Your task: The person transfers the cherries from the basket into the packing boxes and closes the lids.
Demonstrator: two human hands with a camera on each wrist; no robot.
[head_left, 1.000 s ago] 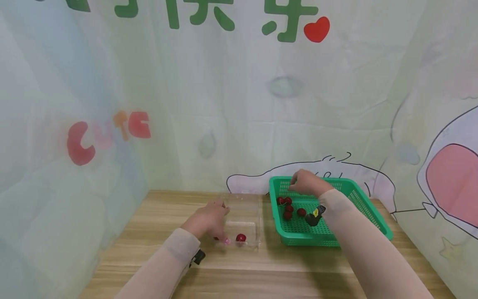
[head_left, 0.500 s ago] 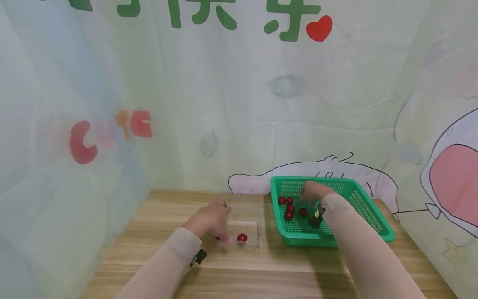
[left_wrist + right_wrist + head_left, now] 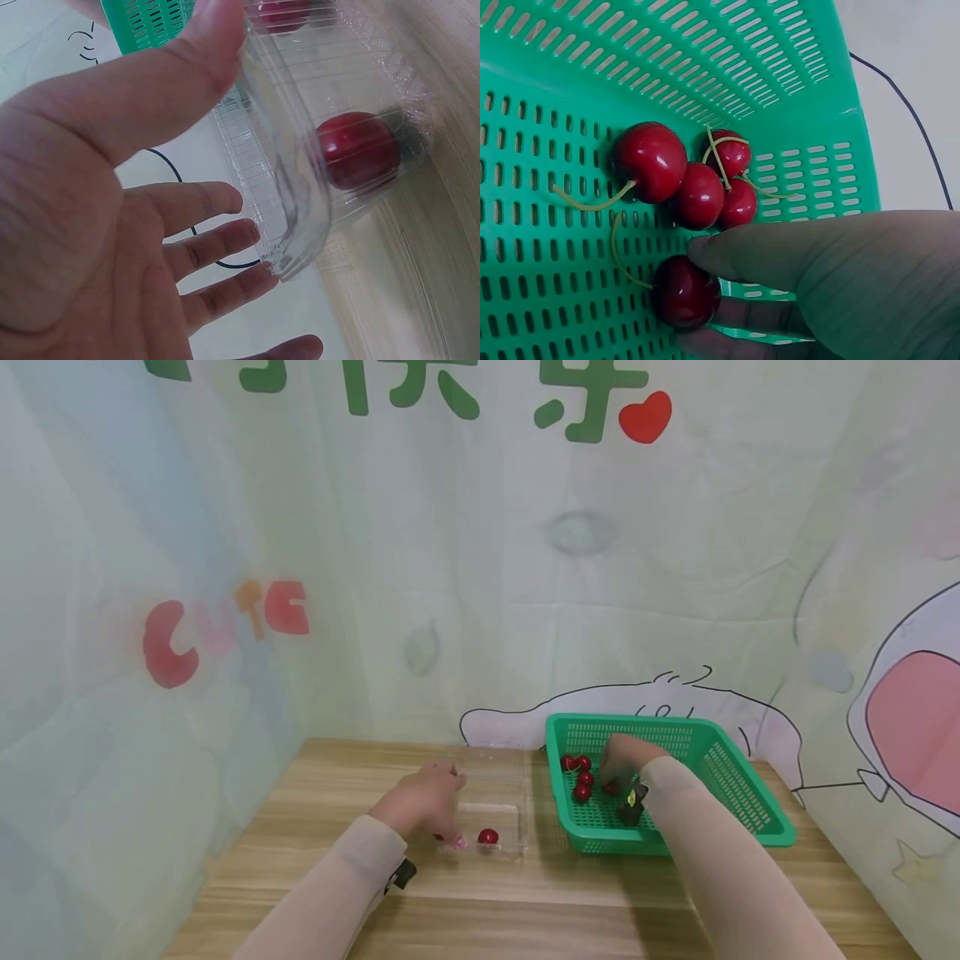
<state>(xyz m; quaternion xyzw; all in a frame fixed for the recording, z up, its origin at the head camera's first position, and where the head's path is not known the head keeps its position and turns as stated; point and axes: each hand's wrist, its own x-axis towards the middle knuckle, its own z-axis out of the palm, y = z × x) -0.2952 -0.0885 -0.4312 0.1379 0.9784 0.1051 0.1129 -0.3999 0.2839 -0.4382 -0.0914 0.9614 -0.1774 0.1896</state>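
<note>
In the head view my left hand is at the left side of a clear plastic box with a hinged lid. The left wrist view shows the fingers extended and spread, fingertips at the box's edge and thumb on its rim. One cherry lies inside; another cherry shows through the wall near the left hand. My right hand reaches down into a green basket. Its thumb and fingers pinch a dark red cherry with a stem, low against the basket's floor.
Several more cherries with green stems cluster beside the right hand in the basket. Both containers stand on a wooden table. A printed curtain hangs right behind the table and along its sides.
My right hand has lowered from above the basket's back part down to a cherry on its floor and closed on it. The left hand has stayed at the box.
</note>
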